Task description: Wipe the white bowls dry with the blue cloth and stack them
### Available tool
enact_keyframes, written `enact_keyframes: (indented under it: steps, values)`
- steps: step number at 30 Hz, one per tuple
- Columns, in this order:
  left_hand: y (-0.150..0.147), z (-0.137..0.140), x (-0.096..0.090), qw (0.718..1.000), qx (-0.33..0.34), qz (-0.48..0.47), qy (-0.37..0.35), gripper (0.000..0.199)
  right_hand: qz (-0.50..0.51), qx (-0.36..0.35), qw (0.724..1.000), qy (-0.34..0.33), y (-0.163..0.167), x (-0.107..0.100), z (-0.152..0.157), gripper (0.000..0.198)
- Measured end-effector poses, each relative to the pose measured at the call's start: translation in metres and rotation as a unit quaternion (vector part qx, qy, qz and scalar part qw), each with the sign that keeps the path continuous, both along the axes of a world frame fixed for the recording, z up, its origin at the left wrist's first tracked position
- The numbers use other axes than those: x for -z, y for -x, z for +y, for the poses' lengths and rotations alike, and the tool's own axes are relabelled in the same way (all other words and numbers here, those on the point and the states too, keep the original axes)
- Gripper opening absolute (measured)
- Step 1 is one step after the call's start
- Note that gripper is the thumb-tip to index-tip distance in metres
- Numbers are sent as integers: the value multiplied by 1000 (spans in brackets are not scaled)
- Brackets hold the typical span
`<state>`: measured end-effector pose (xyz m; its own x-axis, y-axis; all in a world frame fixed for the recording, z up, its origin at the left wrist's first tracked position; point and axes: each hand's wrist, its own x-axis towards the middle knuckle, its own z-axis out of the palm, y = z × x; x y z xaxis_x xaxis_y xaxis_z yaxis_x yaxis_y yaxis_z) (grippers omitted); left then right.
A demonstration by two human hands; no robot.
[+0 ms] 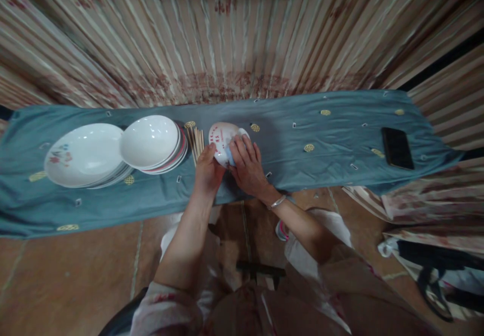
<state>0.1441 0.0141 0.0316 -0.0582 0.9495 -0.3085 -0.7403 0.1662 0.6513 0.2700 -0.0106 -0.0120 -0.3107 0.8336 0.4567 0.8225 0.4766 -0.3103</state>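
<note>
A white bowl (218, 133) with red lettering on its outer side is tilted between my hands above the cloth-covered table. My left hand (209, 169) is closed on the bowl's near left edge, with the thumb on its outside. On the right side of the bowl, my right hand (247, 164) presses a pale blue and white cloth (229, 153) against it. The fingers hide most of that cloth. Several wooden chopsticks (196, 142) lie just left of the bowl.
Left of the chopsticks stands a stack of white bowls (151, 142), and beyond it a stack of white plates (91, 154). A black phone (398, 147) lies at the table's right end. Pleated curtains (242, 39) hang along the far edge of the blue-green tablecloth (295, 159).
</note>
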Motion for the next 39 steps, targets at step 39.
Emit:
enact_keyframes:
  steps: [39]
  values:
    - [-11, -13, 13, 955, 100, 231, -155, 25, 170, -67, 981, 64, -45, -56, 44, 58]
